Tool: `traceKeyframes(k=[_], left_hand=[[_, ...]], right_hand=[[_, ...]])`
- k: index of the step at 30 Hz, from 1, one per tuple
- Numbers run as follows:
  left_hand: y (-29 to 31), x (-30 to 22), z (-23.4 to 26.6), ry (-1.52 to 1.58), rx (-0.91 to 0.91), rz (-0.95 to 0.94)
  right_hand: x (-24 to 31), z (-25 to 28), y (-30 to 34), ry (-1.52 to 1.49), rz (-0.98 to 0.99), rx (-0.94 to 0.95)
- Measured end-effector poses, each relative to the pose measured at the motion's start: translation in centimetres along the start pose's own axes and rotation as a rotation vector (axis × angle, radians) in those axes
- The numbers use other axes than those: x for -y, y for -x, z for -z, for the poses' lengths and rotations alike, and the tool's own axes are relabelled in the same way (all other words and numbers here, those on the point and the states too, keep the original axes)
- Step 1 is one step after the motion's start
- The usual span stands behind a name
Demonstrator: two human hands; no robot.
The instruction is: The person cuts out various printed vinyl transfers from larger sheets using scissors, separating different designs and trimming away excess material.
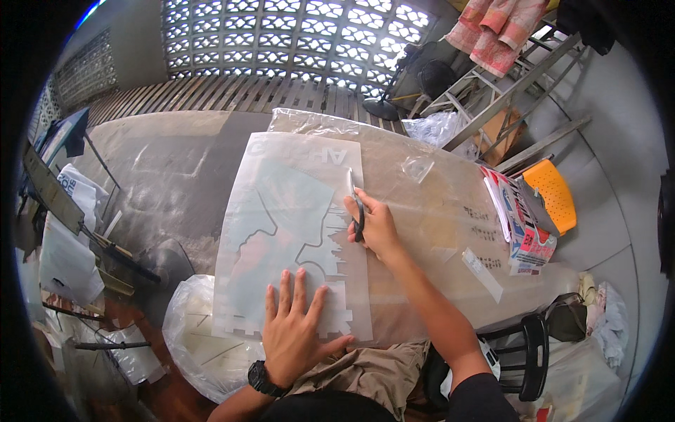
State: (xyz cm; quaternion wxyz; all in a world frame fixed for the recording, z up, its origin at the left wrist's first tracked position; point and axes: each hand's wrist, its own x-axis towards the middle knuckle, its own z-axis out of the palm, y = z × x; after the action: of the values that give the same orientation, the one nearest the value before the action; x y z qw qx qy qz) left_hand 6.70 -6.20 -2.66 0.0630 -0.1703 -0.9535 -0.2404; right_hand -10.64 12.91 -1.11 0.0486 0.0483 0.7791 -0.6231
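Observation:
A large translucent white sheet [228,281] lies on the plastic-covered table. It bears a pale blue area [288,193], dark curved lines and jagged white shapes along its right side. My left hand [295,330] rests flat on the sheet's lower part, fingers spread, holding nothing. In my right hand [378,226], a pair of scissors [359,219] with black handles is gripped near the sheet's right edge. Their pale blades [351,181] point away from me, over the upper right of the sheet. Whether the blades are cutting into it, I cannot tell.
Folded newspapers [517,218] and a yellow plastic chair back [550,193] stand at the right. A clear strip [483,274] lies on the table [429,211]. Behind are a ladder [520,84] and a fan [436,76]. Plastic bags [188,330] sit at the near left.

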Motion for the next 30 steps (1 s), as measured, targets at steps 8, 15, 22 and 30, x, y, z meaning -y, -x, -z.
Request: traceKeyframes(k=[8,15,22,30], left_hand=[[-0.1,-0.1,0.4,0.002,0.022,0.014],[-0.1,-0.3,0.4,0.013,0.006,-0.019],[1.3,1.6,2.0,0.043,0.212,-0.105],[3.0,5.9,6.1,-0.014,0.259,-0.214]], right_hand=[[0.1,0.4,-5.6,0.041,0.060,0.024],[2.2,2.3,-13.8,0.084,0.083,-0.107],[4.0,7.5,-3.4,0.826,0.419,-0.102],[1.6,5.5,7.7,0.974,0.503,0.234]])
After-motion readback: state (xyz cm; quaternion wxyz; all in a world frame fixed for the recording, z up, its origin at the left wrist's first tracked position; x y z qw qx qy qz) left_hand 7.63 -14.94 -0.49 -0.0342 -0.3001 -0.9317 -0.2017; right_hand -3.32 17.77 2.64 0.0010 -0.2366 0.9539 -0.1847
